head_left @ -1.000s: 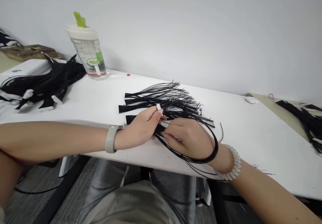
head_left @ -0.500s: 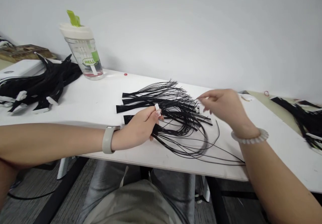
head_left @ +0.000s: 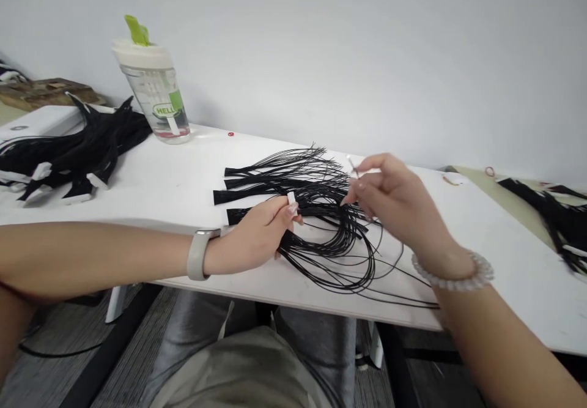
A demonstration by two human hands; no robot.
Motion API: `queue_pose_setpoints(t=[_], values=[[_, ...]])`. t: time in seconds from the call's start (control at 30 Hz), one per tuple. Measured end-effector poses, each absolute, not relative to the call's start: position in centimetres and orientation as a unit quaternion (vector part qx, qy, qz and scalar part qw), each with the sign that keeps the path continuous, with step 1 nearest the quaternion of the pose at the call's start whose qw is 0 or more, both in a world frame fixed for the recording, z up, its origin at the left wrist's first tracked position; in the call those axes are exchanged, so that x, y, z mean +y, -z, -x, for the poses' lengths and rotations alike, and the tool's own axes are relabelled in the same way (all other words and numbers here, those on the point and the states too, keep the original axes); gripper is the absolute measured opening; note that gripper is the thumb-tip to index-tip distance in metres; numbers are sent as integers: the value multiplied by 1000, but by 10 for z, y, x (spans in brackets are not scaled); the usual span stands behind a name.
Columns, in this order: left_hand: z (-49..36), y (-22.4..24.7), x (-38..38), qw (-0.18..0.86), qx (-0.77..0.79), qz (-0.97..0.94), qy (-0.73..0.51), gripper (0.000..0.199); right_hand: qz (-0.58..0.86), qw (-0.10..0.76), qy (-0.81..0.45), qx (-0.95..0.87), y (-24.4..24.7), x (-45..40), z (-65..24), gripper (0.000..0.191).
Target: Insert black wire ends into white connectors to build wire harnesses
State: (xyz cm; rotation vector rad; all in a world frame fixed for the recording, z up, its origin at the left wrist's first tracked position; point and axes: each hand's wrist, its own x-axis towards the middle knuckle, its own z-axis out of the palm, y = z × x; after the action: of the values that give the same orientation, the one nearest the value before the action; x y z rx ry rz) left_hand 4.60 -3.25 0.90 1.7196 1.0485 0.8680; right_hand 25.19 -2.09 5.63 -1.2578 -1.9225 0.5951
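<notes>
My left hand [head_left: 263,237] is closed around a bundle of black wires [head_left: 328,246] over the table. A small white connector [head_left: 292,202] stands up between its thumb and finger. From this grip the wires loop out to the right, and a few long ones run towards my right forearm. My right hand [head_left: 397,203] is pinched just right of the loops. A thin, pale-tipped piece [head_left: 352,164] sticks up at its fingertips; its kind is too small to tell. Under and behind the left hand lie flat black wire bundles [head_left: 223,197] with frayed ends.
A clear bottle [head_left: 158,99] with a green spout stands at the back left. Beside it, black cables with white ends [head_left: 87,151] are piled by a white box [head_left: 43,123]. More black cables [head_left: 550,212] lie far right. The white table [head_left: 183,206] meets a wall behind.
My right hand has drawn slightly left and down towards the wire loops, and the pale-tipped piece now shows at its fingers. My left hand keeps its hold, with the white connector tilted more upright.
</notes>
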Motion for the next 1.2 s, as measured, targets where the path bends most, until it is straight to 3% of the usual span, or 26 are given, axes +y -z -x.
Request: queue_pose_setpoints(t=[0.07,0.2,0.37,1.2], values=[[-46,-10,-33,465,426,-697,-342,35,460,330,-145,-812,-51,-24,-243,9],[-46,-11,-32,445,427,-718,-323,36,398,277,-58,-873,-43,-23,-238,15],[-46,-10,-30,403,424,-745,-321,36,387,276,-20,-880,-40,-23,-237,16],[-47,-12,-32,362,411,-781,-301,36,359,286,-70,-886,-38,-25,-231,15]])
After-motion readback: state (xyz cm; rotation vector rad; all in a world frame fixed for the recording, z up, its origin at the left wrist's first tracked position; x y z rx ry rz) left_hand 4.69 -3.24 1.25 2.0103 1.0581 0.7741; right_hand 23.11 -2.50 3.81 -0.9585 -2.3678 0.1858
